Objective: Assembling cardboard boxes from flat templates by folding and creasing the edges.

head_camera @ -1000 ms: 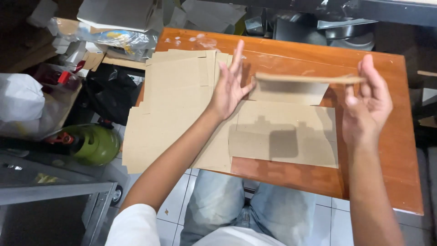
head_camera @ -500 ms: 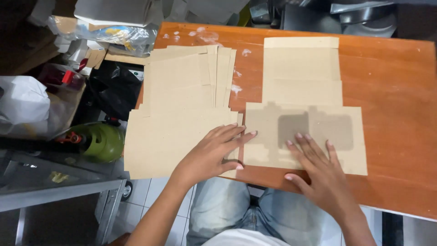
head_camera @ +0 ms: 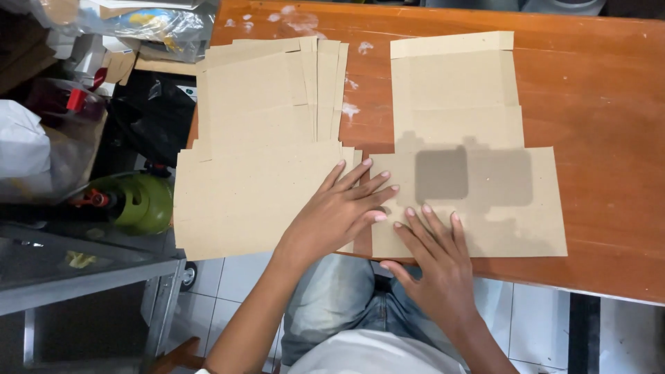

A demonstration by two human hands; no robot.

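Both hands are flat and spread open at the table's (head_camera: pixel 609 104) near edge, gripping nothing. Right hand (head_camera: pixel 436 260) presses the near left corner of the unfolded cardboard blank (head_camera: pixel 471 159), whose long axis runs away toward the far edge. Left hand (head_camera: pixel 339 211) rests where that blank meets the cardboard stack (head_camera: pixel 256 152) overhanging the left edge.
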